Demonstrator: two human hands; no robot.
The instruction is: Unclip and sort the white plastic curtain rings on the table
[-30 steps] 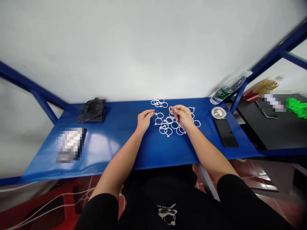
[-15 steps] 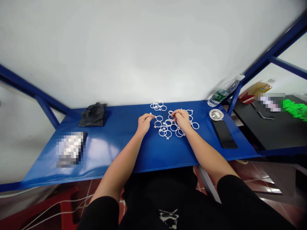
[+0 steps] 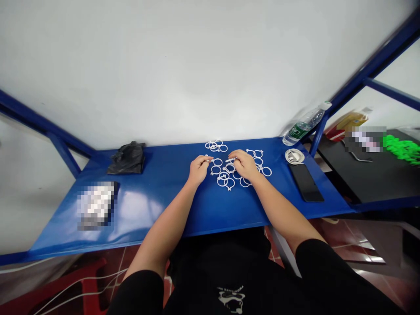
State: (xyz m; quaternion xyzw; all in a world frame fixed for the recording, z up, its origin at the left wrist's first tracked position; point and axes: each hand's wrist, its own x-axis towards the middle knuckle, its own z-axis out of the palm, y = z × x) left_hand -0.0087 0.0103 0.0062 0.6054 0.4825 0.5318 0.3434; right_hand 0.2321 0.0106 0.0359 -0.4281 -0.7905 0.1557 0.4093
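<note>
1. A blue table (image 3: 164,188) runs along the wall, bearing everything in hand.
2. A crumpled black bag (image 3: 127,158) lies well off to the left; a clear bottle (image 3: 300,130) leans at the far right, with a dark phone (image 3: 306,183) nearer the person.
3. The right hand (image 3: 245,165) is over the heap, thumb and fingers pinched narrowly around a white piece (image 3: 230,159), perhaps a ring seen edge-on.
4. The left hand (image 3: 197,170) is just beside the heap, fingertips drawn together on a small white bit (image 3: 206,155); whether that belongs to a whole ring, I cannot tell.
5. A coiled white cable (image 3: 288,159) sits just beyond the phone.
6. The white rings (image 3: 224,176) lie loose and overlapping between and under the hands, with a smaller group (image 3: 215,146) near the wall. They look like thin plastic: probably very light, springy, rather smooth, and liable to snap if bent hard. The small tab on the rim seems the surest hold; a fingertip pinch should suffice.
</note>
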